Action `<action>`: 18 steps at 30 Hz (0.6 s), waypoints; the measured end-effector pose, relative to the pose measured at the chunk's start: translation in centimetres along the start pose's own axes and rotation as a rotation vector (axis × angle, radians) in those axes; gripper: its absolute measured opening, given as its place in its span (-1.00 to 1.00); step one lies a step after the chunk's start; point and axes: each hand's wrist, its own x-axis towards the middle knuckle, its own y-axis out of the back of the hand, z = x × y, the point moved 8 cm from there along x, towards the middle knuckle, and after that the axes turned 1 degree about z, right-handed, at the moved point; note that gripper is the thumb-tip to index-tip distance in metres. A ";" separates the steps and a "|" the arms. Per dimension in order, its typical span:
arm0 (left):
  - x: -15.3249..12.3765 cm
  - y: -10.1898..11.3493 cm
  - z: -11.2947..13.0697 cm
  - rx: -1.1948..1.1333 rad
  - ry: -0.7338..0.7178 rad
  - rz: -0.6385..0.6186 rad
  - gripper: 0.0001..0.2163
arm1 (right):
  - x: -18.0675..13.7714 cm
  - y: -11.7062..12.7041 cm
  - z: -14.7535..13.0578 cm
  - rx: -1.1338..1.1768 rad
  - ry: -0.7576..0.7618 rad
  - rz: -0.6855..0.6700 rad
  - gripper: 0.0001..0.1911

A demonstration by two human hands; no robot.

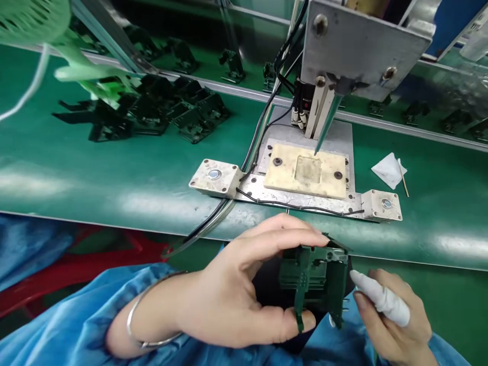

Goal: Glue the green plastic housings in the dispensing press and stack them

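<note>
The left hand (236, 295) clamps one dark green plastic housing (316, 279) thumb below, fingers above, low before the bench edge, probably to keep its face exposed. The right hand (392, 315), loosely open, holds nothing; its one white-cotted index finger (381, 300) lies just beside the housing. Beyond sits one cream nest plate (308, 170) between two button boxes (214, 175).

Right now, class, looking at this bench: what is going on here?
A person in a blue smock grips a dark green plastic part in the left hand, in front of the bench. The right hand, forefinger in a white cot, is at the part's right edge. Behind, a cream fixture plate sits under a press head.
</note>
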 end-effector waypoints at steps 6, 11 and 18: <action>-0.3 -0.7 0.4 -0.046 0.013 -0.039 -0.33 | 3.9 -1.5 -3.1 0.137 0.145 -0.087 -0.81; -0.6 -0.9 -0.3 -0.109 0.061 -0.042 -0.28 | 4.9 -2.8 -4.0 0.131 0.234 -0.125 -0.57; -0.4 -0.8 -0.6 -0.147 0.088 -0.069 -0.30 | 5.3 -2.5 -4.5 0.000 0.285 -0.197 -0.49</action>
